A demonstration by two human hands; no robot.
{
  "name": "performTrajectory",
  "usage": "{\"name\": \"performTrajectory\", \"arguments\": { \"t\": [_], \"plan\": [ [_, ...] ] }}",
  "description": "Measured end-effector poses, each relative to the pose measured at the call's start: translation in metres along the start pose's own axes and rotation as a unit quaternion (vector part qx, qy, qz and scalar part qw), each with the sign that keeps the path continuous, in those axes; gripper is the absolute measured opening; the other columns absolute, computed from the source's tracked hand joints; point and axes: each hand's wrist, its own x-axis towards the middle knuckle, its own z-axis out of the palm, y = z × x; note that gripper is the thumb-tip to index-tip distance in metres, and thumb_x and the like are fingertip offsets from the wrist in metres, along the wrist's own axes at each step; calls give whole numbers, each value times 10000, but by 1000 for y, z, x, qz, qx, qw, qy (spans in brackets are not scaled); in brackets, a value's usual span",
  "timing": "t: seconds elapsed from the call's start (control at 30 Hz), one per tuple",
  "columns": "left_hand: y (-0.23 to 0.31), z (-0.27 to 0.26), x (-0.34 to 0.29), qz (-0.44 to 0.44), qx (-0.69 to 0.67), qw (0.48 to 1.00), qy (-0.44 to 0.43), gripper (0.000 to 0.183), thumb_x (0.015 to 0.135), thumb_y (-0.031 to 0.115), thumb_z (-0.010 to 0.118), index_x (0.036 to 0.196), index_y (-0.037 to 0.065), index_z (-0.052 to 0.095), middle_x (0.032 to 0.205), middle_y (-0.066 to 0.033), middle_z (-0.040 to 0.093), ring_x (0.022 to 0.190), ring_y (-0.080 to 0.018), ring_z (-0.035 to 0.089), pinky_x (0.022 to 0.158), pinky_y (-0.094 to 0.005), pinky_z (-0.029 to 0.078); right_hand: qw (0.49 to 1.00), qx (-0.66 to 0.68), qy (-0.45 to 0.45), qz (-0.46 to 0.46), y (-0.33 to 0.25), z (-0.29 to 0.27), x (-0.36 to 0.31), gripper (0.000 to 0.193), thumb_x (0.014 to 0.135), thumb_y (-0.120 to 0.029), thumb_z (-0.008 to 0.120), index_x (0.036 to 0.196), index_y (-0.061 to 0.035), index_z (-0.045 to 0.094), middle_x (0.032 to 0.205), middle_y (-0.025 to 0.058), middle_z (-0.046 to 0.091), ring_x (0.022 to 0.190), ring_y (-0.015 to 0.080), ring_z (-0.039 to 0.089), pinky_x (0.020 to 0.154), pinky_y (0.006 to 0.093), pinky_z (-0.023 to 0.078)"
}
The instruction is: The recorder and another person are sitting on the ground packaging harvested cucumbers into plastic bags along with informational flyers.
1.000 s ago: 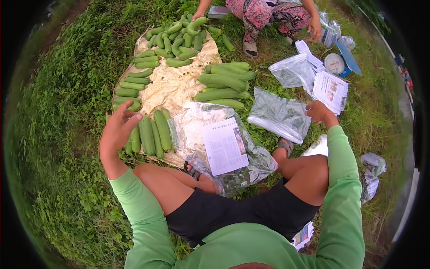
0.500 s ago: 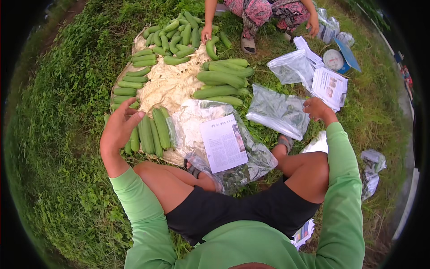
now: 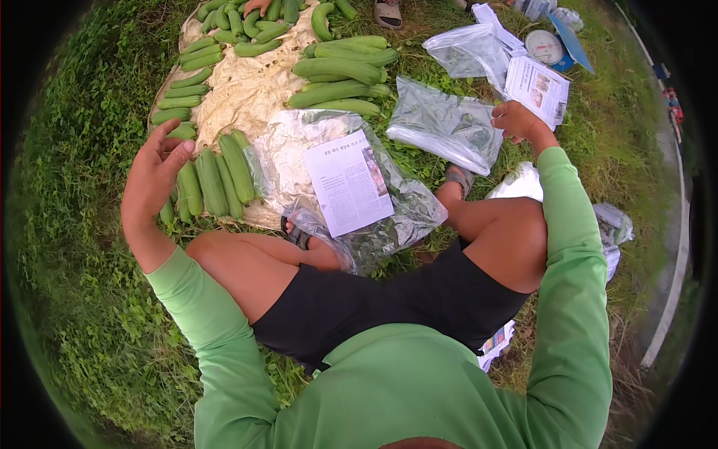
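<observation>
My left hand (image 3: 153, 172) hovers with fingers and thumb apart, holding nothing, over the left edge of a pale cloth (image 3: 243, 82). Nearest to it is a row of long green cucumber-like vegetables (image 3: 212, 183). My right hand (image 3: 522, 123) is at the right edge of a stack of clear plastic bags (image 3: 441, 127); its fingers are loosely bent and apart, with nothing visible in them. Between my feet lies a large clear plastic bag (image 3: 419, 198), spread flat. A printed paper sheet (image 3: 348, 183) sits on or inside it; I cannot tell which.
More cucumber-like vegetables (image 3: 344, 63) are grouped around the cloth. At the top, another person's hand (image 3: 258, 6) is over a pile of them. Far right are a stack of printed sheets (image 3: 538, 90), a round dial scale (image 3: 544, 47) and a blue panel (image 3: 572, 41). Green plants (image 3: 82, 247) surround everything.
The whole scene has shifted up and left in view. My left hand has drifted slightly left. The other person's hand has gone from the curved vegetable to the pile at left.
</observation>
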Motion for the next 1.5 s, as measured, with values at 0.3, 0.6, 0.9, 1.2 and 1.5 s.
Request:
{"name": "performTrajectory", "arguments": {
  "t": [0.3, 0.6, 0.9, 1.2, 1.5],
  "plan": [
    [5, 12, 10, 28, -33, 998, -43, 657, 1026, 317, 742, 1545, -5, 503, 1202, -151, 703, 1093, -206, 648, 993, -354, 508, 960, -195, 19, -199, -46, 44, 14, 382, 917, -227, 729, 1221, 4, 726, 1082, 205, 753, 943, 307, 747, 831, 429, 601],
    [-8, 7, 6, 7, -21, 999, -28, 641, 1013, 289, 756, 1538, 11, 514, 1172, -144, 729, 1048, -205, 659, 955, -357, 523, 933, -213, 55, -286, -113, 60, 3, 365, 898, -234, 726, 1185, -9, 740, 1128, 258, 741, 1064, 410, 717, 959, 459, 560],
    [-15, -5, 4, 6, -36, 999, 10, 617, 1015, 280, 754, 1515, -8, 537, 1130, -139, 733, 991, -194, 660, 905, -348, 537, 917, -257, 88, -294, -90, 42, 15, 387, 898, -245, 739, 1192, 7, 740, 1097, 239, 761, 1042, 401, 728, 957, 451, 570],
    [-15, -16, 8, 6, -80, 980, 184, 569, 1023, 282, 743, 1450, -58, 583, 1100, -125, 751, 972, -162, 677, 893, -328, 534, 952, -189, 62, -232, -105, 31, -1, 421, 904, -244, 763, 1252, -9, 737, 1149, 245, 763, 1090, 376, 737, 991, 433, 572],
    [-11, -10, 9, 4, -82, 978, 193, 520, 1024, 315, 739, 1413, -14, 634, 1027, -25, 728, 900, -108, 618, 809, -264, 495, 952, -194, 58, -230, -98, 27, -9, 389, 906, -260, 764, 1201, -7, 751, 1205, 254, 734, 1153, 415, 695, 1025, 457, 547]
  ]
}}
